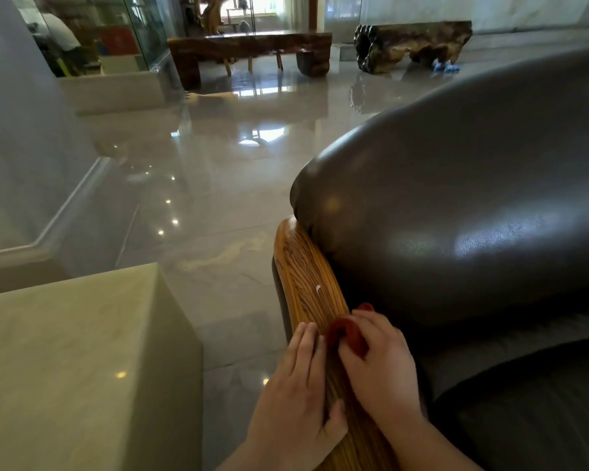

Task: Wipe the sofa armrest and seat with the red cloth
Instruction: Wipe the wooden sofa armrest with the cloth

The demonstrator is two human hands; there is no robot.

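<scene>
— Both hands are on the wooden armrest (315,300) in the head view: the right hand (381,362) has its fingers clamped on the bunched red cloth (346,333), pressed to the wood near the leather cushion (456,215); the left hand (296,379) lies flat, fingers together.

— How far along?

— Early, I'd judge — a white fleck remains farther up the armrest, and the seat (524,402) at right looks untouched.

— Any writing?

— None legible.

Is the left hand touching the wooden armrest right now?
Touching. The head view shows the left hand lying flat on the wooden armrest, fingers spread on the grain and thumb pressed against its top, beside the right hand holding the red cloth.
</scene>
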